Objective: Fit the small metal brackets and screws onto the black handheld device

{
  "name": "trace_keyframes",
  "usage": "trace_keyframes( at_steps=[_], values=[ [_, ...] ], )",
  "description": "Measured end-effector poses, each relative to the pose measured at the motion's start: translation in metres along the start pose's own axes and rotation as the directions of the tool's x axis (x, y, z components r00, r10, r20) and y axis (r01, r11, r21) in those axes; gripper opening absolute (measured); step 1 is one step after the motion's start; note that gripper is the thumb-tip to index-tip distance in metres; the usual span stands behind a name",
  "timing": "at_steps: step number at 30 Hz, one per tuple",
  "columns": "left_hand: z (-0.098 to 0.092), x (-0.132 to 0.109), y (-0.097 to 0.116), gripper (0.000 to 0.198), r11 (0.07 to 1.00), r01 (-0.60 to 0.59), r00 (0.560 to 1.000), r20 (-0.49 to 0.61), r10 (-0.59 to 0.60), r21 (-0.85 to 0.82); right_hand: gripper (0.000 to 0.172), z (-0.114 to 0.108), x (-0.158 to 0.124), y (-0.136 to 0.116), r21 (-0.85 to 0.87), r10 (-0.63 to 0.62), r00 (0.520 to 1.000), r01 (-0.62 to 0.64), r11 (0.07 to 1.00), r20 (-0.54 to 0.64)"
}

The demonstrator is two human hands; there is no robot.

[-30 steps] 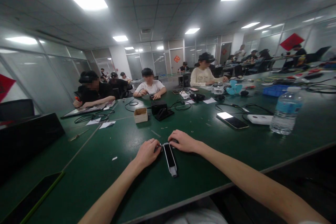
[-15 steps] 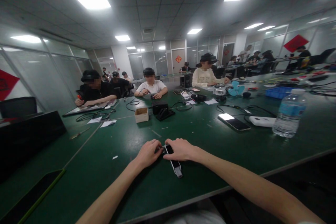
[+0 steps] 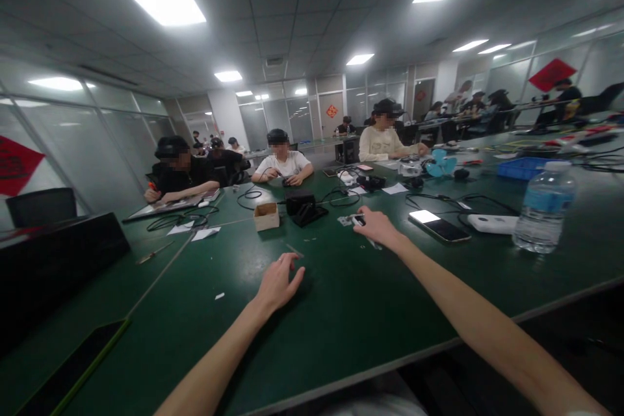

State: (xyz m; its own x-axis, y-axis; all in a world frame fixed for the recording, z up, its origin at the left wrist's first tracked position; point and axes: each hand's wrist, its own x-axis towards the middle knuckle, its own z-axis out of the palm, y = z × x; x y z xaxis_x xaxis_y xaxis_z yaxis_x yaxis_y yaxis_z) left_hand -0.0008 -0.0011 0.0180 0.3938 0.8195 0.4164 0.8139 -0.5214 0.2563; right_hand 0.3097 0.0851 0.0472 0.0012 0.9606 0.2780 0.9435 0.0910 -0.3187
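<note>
My right hand point(image 3: 377, 227) is closed round a small dark and white device point(image 3: 359, 220), mostly hidden under the fingers, over the green table point(image 3: 341, 299). Its lower end pokes out below the palm. Just left of those fingers lie small clear bits point(image 3: 345, 220). Nearer to me, my left hand point(image 3: 281, 283) rests over the tabletop with thumb and fingers apart and nothing in it. A small open cardboard box point(image 3: 266, 217) stands beyond my left hand, beside a black object point(image 3: 305, 207).
At the right are a phone point(image 3: 439, 226), a white device point(image 3: 492, 224), a water bottle point(image 3: 543, 208) and a blue tray point(image 3: 521, 169). Cables, papers and a blue fan point(image 3: 440, 163) lie further back. Several people sit across the table.
My right hand has moved forward and right with the device, away from my left hand. My left hand has let go and its fingers have spread.
</note>
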Motion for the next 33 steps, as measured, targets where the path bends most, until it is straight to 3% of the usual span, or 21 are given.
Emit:
trace_keyframes(
  at_steps=[6,10,13,18,24,33],
  values=[
    [0.006,-0.003,0.002,0.029,0.999,0.043,0.989,0.144,-0.040,-0.020,0.041,0.015,0.036,0.087,-0.180,0.229,0.973,-0.226,0.957,-0.005],
    [0.005,-0.003,0.005,0.029,0.999,0.036,0.985,0.171,-0.035,-0.002,0.041,0.031,0.046,0.117,-0.212,0.289,0.956,-0.291,0.933,-0.042],
    [0.005,-0.001,0.006,0.027,1.000,0.030,0.983,0.180,-0.030,0.003,0.047,0.038,0.061,0.125,-0.266,0.197,0.973,-0.223,0.938,-0.120],
    [0.005,0.000,0.007,0.026,1.000,0.030,0.982,0.189,-0.030,0.003,0.033,0.047,0.088,0.133,-0.257,0.018,0.999,-0.006,0.966,0.043],
    [0.007,0.000,0.008,0.025,0.999,0.016,0.980,0.199,-0.021,0.028,0.032,0.058,0.092,0.143,-0.251,-0.006,0.999,0.015,0.968,0.039],
    [-0.003,-0.010,0.001,0.025,1.000,0.019,0.980,0.199,-0.023,0.022,0.031,0.063,0.086,0.128,-0.273,-0.027,0.999,0.033,0.962,0.027]
  ],
)
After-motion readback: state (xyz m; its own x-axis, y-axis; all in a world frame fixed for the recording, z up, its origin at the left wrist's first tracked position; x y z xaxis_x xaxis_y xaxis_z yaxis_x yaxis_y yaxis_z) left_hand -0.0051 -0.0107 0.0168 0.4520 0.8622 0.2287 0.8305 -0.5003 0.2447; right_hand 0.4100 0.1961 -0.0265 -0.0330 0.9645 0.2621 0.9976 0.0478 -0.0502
